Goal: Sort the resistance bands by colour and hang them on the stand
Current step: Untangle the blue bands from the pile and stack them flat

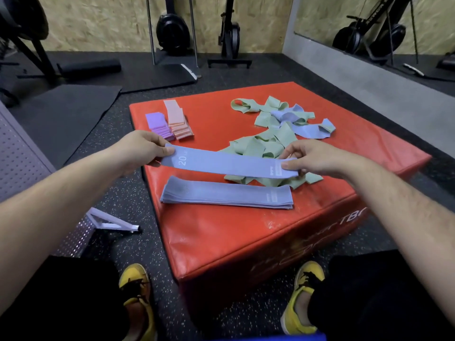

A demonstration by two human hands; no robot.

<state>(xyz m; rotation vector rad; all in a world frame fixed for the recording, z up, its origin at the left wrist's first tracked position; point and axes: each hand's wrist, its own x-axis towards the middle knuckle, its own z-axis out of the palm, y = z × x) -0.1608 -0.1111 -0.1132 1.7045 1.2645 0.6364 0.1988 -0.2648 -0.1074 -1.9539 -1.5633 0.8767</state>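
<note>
A blue resistance band point(229, 164) marked "20" is stretched flat between my hands, above the red padded box point(221, 232). My left hand point(145, 147) pinches its left end and my right hand point(312, 159) pinches its right end. Just below it a neat stack of blue bands point(226, 195) lies on the box. A purple stack point(158, 125) and a pink stack point(177, 119) sit at the box's far left. A loose heap of green bands point(266, 141) with two blue bands point(307, 130) mixed in covers the right part.
A grey perforated panel point(22, 166) with a white foot point(112, 223) stands at the left on the speckled floor. Black mats point(69, 114) and gym machines point(172, 30) fill the back. A mirror point(384, 28) lines the right wall. My yellow shoes point(138, 299) flank the box.
</note>
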